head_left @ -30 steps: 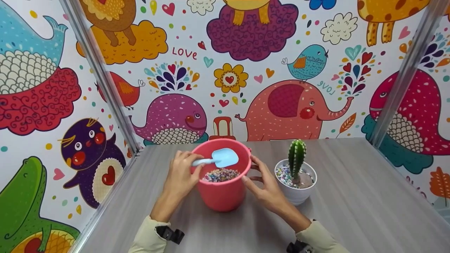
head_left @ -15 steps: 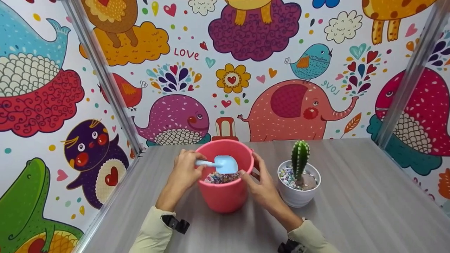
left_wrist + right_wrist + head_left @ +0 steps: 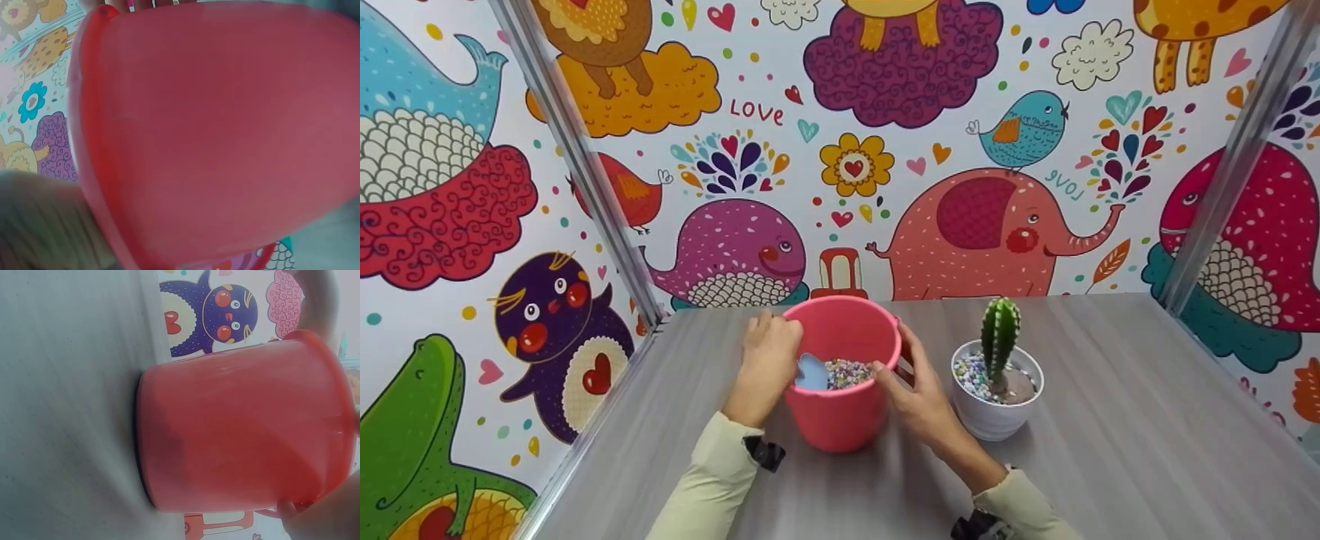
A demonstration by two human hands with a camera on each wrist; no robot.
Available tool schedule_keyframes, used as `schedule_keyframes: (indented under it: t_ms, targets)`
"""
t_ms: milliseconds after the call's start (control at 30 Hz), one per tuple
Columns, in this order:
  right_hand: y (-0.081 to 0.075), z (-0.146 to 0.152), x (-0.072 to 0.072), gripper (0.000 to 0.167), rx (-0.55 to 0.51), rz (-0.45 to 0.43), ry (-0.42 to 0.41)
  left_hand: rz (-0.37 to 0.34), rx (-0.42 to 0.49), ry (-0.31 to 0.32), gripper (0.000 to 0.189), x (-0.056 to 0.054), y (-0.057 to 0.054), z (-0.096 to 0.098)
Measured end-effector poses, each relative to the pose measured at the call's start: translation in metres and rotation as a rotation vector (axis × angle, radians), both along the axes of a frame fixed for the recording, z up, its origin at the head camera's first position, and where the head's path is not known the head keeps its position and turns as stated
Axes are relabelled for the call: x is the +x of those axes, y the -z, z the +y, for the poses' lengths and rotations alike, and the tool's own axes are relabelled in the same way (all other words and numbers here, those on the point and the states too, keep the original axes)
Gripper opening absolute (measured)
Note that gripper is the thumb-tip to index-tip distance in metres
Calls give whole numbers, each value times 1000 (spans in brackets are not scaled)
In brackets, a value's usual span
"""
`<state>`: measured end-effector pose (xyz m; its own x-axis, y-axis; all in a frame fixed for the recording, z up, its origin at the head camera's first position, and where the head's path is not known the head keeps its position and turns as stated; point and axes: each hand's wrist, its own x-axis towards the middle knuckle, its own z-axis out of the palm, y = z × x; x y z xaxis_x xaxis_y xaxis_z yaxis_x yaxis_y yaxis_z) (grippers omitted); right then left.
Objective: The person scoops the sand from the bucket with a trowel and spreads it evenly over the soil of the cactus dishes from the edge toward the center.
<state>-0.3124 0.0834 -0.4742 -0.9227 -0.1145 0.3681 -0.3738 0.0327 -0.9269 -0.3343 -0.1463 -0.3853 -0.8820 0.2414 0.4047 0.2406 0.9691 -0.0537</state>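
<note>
A pink bucket (image 3: pixel 840 424) stands upright on the table, small multicoloured beads (image 3: pixel 849 373) visible inside. My left hand (image 3: pixel 769 360) is at its left rim, fingers curled over the opening, holding a light blue toy shovel (image 3: pixel 811 373). The shovel's blade points down against the beads; its handle is hidden by the hand. My right hand (image 3: pixel 922 394) grips the bucket's right rim, thumb on the near side and fingers behind. The bucket's outer wall (image 3: pixel 214 135) fills most of the left wrist view. From the right wrist view, the bucket's base (image 3: pixel 147 439) rests on the tabletop.
Right of the bucket, close to my right hand, a white ribbed pot (image 3: pixel 997 418) holds a green cactus (image 3: pixel 1000 337) among coloured beads (image 3: pixel 971 375). Cartoon-printed panels (image 3: pixel 840 97) enclose the grey table (image 3: pixel 1110 420) at the back and sides, with metal posts (image 3: pixel 577 150) in the corners.
My left hand has turned over at the left rim, swinging the shovel from level above the beads to blade-down at the bucket's left side. The right hand keeps its hold on the rim.
</note>
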Motion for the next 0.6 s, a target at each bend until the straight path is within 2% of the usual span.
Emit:
schedule_keyframes:
  t_ms: [167,267,433,600]
  targets:
    - [-1,1,0,82,5,-14,3,-197,-38,12,12,-6,-8,5]
    - [-1,1,0,82,5,-20,6,-280,-50,25,16,-10,-10,7]
    - [-1,1,0,82,-1,-21,8,-328,-111,-31,12,-13,-11,14]
    - [0,0,2,84,-4,-29,4,-350,-162,-107,22,-16,-9,22]
